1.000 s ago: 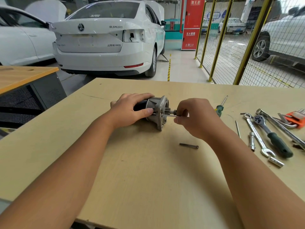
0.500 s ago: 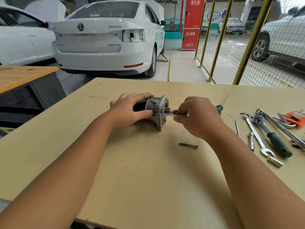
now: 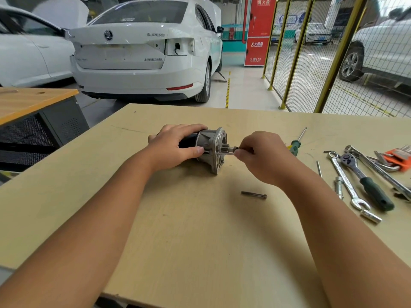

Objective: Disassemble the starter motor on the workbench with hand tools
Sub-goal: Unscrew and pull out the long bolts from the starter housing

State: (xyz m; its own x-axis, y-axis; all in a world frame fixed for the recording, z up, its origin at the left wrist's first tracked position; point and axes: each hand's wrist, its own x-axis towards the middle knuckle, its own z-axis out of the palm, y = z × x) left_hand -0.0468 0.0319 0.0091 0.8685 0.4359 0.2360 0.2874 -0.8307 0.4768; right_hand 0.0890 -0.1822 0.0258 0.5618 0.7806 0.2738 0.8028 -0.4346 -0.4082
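The starter motor (image 3: 206,150) is lying on its side near the middle of the workbench (image 3: 200,241), flanged aluminium nose pointing right. The left hand (image 3: 175,147) is wrapping over the dark cylindrical body behind the flange, thumb pressing along the near side, pinning the unit down. The right hand (image 3: 262,156) is working just right of the flange, its fingertips (image 3: 239,153) pinching a slim through bolt (image 3: 225,153) that is sticking out of the housing face beside the pinion shaft (image 3: 230,148); it looks to be drawing it out by hand.

This motor is likely heavy and rigid, and being round it will want to roll, so the body is the sensible place to clamp while the flange edge is bracing on the wood. The bolt is thin, stiff and probably oily, so a firm pinch near its head is suiting it best.

A matching loose bolt (image 3: 254,194) is lying on the bench nearer the person than the motor, to its right. Further right of the motor, well apart, are sitting a green-handled screwdriver (image 3: 297,143), a ratchet (image 3: 367,181), a combination wrench (image 3: 347,181) and an orange hex key set (image 3: 398,157).
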